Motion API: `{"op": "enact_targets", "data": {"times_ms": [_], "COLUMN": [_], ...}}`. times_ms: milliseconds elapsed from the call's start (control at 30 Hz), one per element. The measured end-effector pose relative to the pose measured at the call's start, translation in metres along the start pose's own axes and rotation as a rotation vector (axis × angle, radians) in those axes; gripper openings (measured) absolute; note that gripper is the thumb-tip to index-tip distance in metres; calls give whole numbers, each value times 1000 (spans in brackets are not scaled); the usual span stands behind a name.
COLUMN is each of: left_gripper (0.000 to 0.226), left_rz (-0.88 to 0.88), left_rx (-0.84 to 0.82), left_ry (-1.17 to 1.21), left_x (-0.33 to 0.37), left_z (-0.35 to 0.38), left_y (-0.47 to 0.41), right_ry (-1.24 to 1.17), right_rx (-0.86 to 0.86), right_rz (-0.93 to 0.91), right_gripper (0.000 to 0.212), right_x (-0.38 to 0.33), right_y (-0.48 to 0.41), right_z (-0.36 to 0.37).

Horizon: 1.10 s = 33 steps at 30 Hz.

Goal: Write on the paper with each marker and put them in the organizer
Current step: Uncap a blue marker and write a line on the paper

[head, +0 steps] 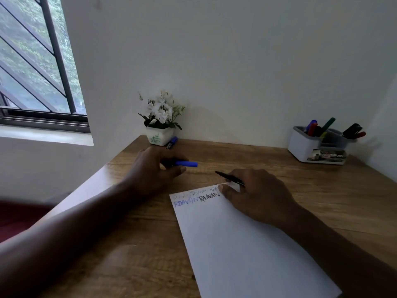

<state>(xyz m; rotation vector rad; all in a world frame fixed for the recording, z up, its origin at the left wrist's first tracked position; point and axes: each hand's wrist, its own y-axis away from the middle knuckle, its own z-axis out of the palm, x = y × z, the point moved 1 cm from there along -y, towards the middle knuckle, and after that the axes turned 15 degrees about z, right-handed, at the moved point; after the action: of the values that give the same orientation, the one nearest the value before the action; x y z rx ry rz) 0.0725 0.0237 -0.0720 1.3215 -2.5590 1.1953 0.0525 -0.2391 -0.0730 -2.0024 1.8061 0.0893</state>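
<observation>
A white sheet of paper (242, 244) lies on the wooden desk (322, 190), with words in several ink colours along its top edge. My right hand (255, 194) rests on the paper's top right corner and holds a black marker (227, 177), tip pointing up and left. My left hand (154, 168) lies on the desk left of the paper, fingers closed on a blue-capped marker (185, 163). Another blue marker (171, 142) lies beside the flower pot. The white organizer (305, 147) stands at the back right with several markers in it.
A white pot of artificial flowers (160, 123) stands at the desk's back left against the wall. A barred window (36, 67) is on the left. The desk's left edge runs diagonally near my left forearm.
</observation>
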Motion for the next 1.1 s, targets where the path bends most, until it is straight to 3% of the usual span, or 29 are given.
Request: {"op": "enact_targets", "data": {"times_ms": [133, 433, 600, 733, 933, 1033, 1100], "left_gripper": [26, 25, 41, 74, 100, 107, 108], "left_rz": [-107, -162, -175, -204, -244, -261, -258], "left_rx": [-210, -282, -342, -413, -579, -591, -596], "left_ry": [17, 49, 71, -10, -149, -135, -135], "left_x": [-3, -3, 2, 10, 15, 15, 15], "left_z": [3, 3, 0, 4, 6, 4, 4], "left_y": [-4, -8, -6, -3, -3, -4, -4], "right_ry": [80, 108, 52, -97, -410, -773, -983], "right_rx": [-40, -80, -94, -102, -41, -213, -370], "right_rz": [-23, -48, -62, -99, -113, -2, 90], "right_gripper": [51, 50, 53, 49, 31, 42, 32], "right_x": [-1, -3, -5, -9, -13, -13, -16], "right_y": [-2, -2, -2, -2, -4, -3, -4], "right_z": [3, 2, 2, 7, 7, 5, 4]}}
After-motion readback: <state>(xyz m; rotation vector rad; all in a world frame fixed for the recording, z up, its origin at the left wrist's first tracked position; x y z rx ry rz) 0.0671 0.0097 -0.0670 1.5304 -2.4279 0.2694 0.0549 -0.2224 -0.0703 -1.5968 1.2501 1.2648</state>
